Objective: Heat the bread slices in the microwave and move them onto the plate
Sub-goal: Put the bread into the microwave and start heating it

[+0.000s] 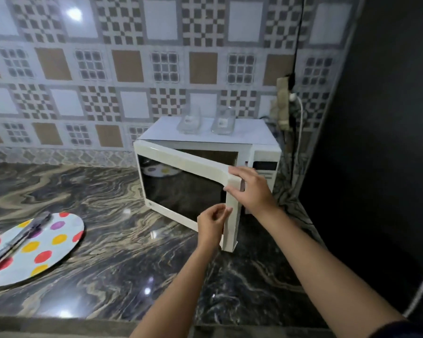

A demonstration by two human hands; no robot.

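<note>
Looks like the door step: right hand (252, 189) wraps fingers round the half-open white microwave door (188, 164) at its top corner, left hand (211, 223) pinches its edge lower down. Can't see the bread, maybe it's inside. The round polka-dot plate (59, 230) sits well off to the left. Next I'd guess a smooth door swing.

Both bare forearms reach forward to the far right, hands close together.
The right hand (252, 189) curls its fingers round the upper corner of the microwave door (230, 230); the left hand (211, 223), lower and nearer, seems to pinch the same edge with curled fingertips.
</note>
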